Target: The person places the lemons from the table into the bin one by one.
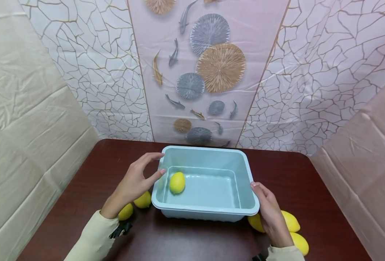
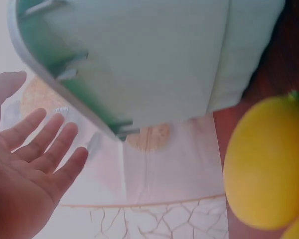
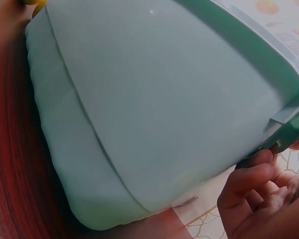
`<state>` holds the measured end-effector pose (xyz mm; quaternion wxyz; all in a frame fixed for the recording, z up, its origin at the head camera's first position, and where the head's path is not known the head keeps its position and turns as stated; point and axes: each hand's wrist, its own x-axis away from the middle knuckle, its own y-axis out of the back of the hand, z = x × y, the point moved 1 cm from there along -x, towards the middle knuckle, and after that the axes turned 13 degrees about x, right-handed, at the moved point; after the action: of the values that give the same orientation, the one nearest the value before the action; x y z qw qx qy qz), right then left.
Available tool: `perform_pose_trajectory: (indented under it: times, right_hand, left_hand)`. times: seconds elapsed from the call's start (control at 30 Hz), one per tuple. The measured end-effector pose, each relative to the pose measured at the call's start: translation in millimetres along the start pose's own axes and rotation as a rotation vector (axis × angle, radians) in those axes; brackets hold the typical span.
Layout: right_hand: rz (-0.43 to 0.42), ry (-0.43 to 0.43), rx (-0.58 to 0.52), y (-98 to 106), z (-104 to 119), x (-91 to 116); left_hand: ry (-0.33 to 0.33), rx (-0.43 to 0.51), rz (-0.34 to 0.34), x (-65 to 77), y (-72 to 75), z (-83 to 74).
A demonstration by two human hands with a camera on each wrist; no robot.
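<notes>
A light blue plastic basin (image 1: 208, 210) stands in the middle of the dark table, with one yellow lemon (image 1: 177, 182) inside near its left wall. My right hand (image 1: 268, 208) pinches the basin's right rim, thumb on top and curled fingers underneath, as the right wrist view shows. At the left rim, my left hand (image 1: 136, 181) has its fingers and thumb spread apart and holds nothing. In the left wrist view a gap shows between the left fingertips (image 2: 80, 155) and the basin's rim (image 2: 65, 92).
Two lemons, one nearer the basin (image 1: 142, 200) and one by the left sleeve (image 1: 126, 212), lie on the table (image 1: 179, 239). Several more, including a lemon (image 1: 291, 221), lie around the right wrist. A patterned cloth (image 1: 192, 119) hangs behind the table's far edge.
</notes>
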<state>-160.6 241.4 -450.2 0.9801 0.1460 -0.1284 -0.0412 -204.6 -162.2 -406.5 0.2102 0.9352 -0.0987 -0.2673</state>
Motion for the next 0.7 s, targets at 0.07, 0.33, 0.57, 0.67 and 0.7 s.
perform_pose_trajectory:
  times: [0.07,0.33,0.57,0.67,0.7]
  right_hand:
    - [-0.006,0.011,0.008,-0.1,0.8,-0.1]
    - [0.003,0.002,0.006,0.5,1.8,-1.6]
    - [0.008,-0.001,-0.016,0.8,0.1,-2.6]
    - [0.007,-0.010,-0.019,0.8,-1.4,-2.0]
    - [0.008,-0.012,-0.018,0.8,-1.8,-1.7]
  left_hand:
    - [0.004,-0.009,-0.004,4.0,4.1,1.9]
    - [0.046,-0.047,0.009,18.9,19.1,6.9]
    - [0.113,-0.107,0.047,32.3,25.1,14.5]
    - [0.128,-0.136,0.076,39.1,24.3,20.1]
    - [0.134,-0.150,0.083,41.1,23.8,22.1]
